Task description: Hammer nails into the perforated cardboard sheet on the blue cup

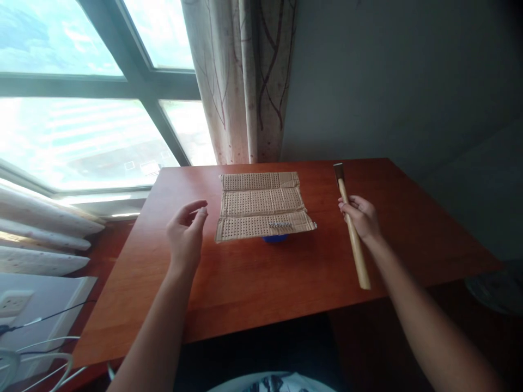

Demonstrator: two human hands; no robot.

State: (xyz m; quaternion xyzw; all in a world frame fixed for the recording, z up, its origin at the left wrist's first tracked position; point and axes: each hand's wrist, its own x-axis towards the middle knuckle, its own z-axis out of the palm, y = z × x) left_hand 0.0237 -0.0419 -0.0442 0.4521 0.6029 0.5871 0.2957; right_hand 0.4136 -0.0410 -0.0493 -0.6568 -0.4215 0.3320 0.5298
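My right hand (361, 216) is wrapped round the wooden handle of a hammer (353, 239), whose dark head points away from me above the red-brown table (261, 283). My left hand (187, 231) hovers over the table left of a folded sheet of cardboard (261, 206), with thumb and forefinger pinched together; what they hold, if anything, is too small to see. The cardboard is dotted with rows of small holes, and a short row of metal nails (279, 224) stands in its near flap. A blue object (275, 238) shows under the cardboard's near edge.
A window (81, 109) and a patterned curtain (245, 81) stand behind the table, with a grey wall to the right. At lower left are a wall socket (14, 302) and white cables (36, 354).
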